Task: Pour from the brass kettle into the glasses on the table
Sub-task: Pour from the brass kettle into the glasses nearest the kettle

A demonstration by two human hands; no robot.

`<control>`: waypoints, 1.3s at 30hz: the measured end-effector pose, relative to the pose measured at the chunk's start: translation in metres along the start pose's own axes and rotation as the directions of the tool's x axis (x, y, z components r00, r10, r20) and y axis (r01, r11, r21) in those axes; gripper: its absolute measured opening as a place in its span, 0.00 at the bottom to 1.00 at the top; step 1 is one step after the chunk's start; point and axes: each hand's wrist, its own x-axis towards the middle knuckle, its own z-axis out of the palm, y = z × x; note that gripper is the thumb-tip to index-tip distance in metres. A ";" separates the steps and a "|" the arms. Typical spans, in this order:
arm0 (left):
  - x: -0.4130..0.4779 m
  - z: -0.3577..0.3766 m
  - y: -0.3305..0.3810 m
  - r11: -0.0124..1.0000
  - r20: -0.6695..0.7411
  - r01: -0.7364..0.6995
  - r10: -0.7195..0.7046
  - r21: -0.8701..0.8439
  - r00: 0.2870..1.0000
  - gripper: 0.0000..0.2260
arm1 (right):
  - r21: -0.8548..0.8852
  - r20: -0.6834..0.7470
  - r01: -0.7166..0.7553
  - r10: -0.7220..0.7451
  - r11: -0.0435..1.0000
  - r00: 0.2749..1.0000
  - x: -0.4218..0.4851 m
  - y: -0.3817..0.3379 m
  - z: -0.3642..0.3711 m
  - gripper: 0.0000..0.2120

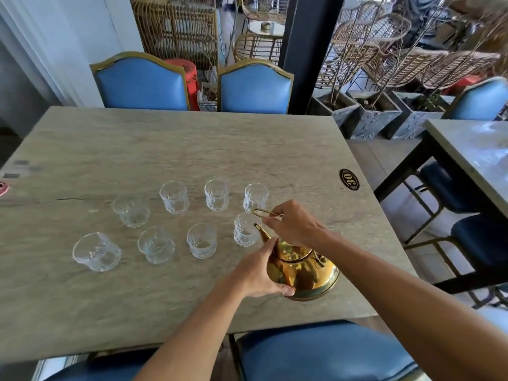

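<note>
A shiny brass kettle (305,276) is tilted near the table's right front, its spout tip close to a clear glass (243,233) at the right end of the near row. My right hand (294,222) grips the kettle's thin wire handle above the body. My left hand (261,270) cups the kettle's left side and base. Several clear cut glasses stand in two rows on the stone table (165,149); the far row ends at a glass (255,196) just beyond my right hand. No liquid is visible in any glass.
A black oval plaque reading 30 (349,179) sits near the table's right edge. Two blue chairs (255,89) stand at the far side, another blue seat (324,353) is below me. A second table (472,149) and stone planters (373,116) are to the right.
</note>
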 end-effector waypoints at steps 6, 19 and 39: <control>0.001 -0.003 0.001 0.999 0.023 0.017 -0.016 -0.027 1.000 0.59 | -0.004 0.005 0.010 -0.010 1.000 1.000 0.002 -0.003 -0.001 0.17; 0.004 -0.012 -0.002 0.998 0.053 0.030 -0.027 -0.063 0.998 0.63 | -0.011 0.036 -0.010 0.011 1.000 0.999 0.015 -0.010 -0.001 0.18; 0.003 -0.014 -0.004 0.995 0.048 -0.026 0.031 -0.097 0.998 0.57 | -0.058 0.051 -0.036 0.039 0.998 0.998 0.016 -0.017 -0.001 0.16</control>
